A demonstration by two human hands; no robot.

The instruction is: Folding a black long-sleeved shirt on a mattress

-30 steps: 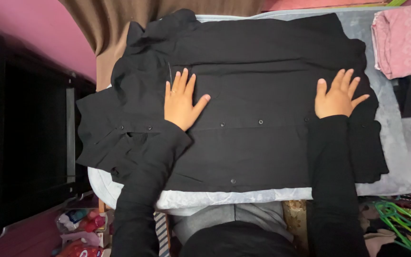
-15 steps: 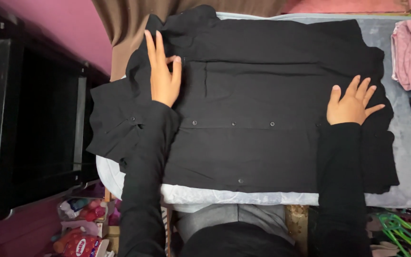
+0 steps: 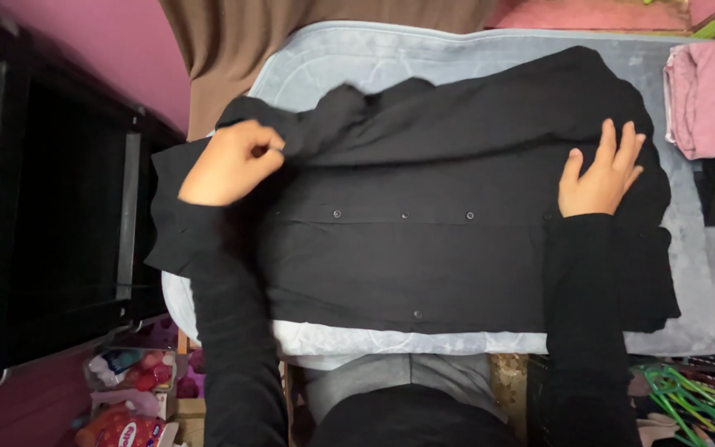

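Pink wall (image 3: 84, 33) — brown curtain (image 3: 233, 41), dark cabinet (image 3: 43, 223) at left

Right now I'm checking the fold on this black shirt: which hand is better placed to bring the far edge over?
Probably the left hand: it already pinches the black shirt at its far edge, lifted off the grey surface. The right hand lies flat, fingers spread, pressing the cloth.
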